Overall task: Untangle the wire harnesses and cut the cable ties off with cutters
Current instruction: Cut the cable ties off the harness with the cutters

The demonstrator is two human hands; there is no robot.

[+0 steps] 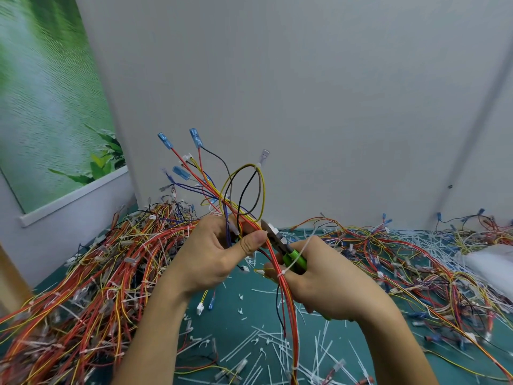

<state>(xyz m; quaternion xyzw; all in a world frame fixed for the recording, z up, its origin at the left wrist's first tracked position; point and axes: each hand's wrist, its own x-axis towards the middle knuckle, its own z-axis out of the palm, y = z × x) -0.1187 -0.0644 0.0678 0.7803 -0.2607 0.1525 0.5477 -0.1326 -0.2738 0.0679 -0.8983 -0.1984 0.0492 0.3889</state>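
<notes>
Holding one wire harness (283,290) upright in my left hand (211,254), fingers clamped on it. Right hand (333,287) grips the green cutters (295,259), fingers curled round the handles, nose against the red wires beside my left thumb. Bundle runs near vertical. Next cable tie (283,273) sits just below the nose, right hand nearer. Teal desk (236,326) strewn with cut ties (244,348), harness piles (97,273) either side, white wall (305,107) behind.
</notes>
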